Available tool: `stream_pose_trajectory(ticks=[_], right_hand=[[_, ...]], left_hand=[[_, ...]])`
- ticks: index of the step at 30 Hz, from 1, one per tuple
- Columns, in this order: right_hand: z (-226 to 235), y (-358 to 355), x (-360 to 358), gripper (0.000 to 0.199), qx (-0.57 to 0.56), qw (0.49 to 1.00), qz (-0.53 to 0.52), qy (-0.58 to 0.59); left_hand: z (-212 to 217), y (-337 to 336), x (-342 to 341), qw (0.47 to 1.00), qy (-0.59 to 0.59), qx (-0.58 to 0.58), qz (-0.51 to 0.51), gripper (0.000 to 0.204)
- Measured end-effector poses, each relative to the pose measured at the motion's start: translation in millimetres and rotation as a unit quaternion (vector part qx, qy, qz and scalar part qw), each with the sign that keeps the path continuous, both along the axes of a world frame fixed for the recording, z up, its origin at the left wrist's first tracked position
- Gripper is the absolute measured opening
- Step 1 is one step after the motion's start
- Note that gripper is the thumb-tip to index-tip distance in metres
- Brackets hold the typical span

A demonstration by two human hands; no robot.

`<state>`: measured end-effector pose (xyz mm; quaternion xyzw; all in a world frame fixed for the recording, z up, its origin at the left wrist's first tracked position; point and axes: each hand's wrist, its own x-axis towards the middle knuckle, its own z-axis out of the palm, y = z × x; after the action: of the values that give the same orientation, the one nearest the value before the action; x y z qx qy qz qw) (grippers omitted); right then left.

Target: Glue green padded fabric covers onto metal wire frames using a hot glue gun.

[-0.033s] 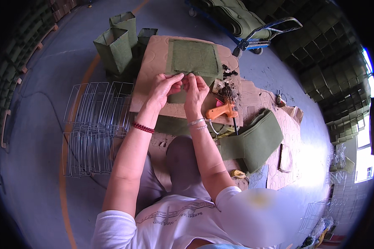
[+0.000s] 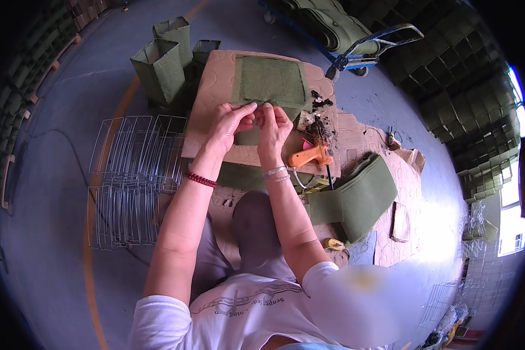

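Note:
A green felt panel (image 2: 271, 79) lies on the cardboard-covered work surface (image 2: 213, 81), with a darker rectangle inside a paler border. Thumb and fingers of my left hand (image 2: 232, 122) are pinched at the panel's near edge. Close beside it, my right hand (image 2: 275, 125) pinches the same edge, its fingers curled. The fingertips are almost touching and hide the bit of edge between them. More green material shows below the hands. To the right of my right hand, an orange glue gun (image 2: 310, 155) rests with its nozzle end toward dark, crusted residue (image 2: 319, 129).
Wire frames (image 2: 131, 181) are stacked on the floor at left. Green felt boxes (image 2: 160, 70) stand at the far left. Folded green felt sheets (image 2: 364, 195) lie at right, near yellow-handled scissors (image 2: 334, 244). A blue cart (image 2: 361, 60) carries felt rolls behind.

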<state>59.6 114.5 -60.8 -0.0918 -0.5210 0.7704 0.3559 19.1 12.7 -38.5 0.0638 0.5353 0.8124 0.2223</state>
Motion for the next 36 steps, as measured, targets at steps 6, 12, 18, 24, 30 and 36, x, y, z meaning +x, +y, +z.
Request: stream_pose_trajectory(ticks=[6,12,18,24,30,36], right_hand=[[3,3,9,0.023,-0.011,0.998,0.048,-0.029],[6,18,14,0.023,-0.011,1.0,0.01,-0.017],[1,15,8,0.02,-0.018,0.999,-0.031,-0.005],[-1,14,1,0.021,-0.037,0.999,-0.039,0.008],[3,11,11,0.021,-0.034,0.999,0.005,-0.008],[0,11,4,0.022,-0.032,0.999,0.003,-0.009]], left_hand=[[-7,5,-3,0.999,0.026,-0.009,0.043,0.014],[-5,6,-2,0.998,0.031,-0.015,0.05,0.013],[-4,8,0,0.998,0.031,-0.016,0.056,0.012],[-5,13,0,0.997,0.029,0.002,0.077,0.013],[-6,10,-1,0.997,0.032,-0.001,0.074,0.014],[-5,11,1,0.997,0.034,-0.007,0.071,0.014]])
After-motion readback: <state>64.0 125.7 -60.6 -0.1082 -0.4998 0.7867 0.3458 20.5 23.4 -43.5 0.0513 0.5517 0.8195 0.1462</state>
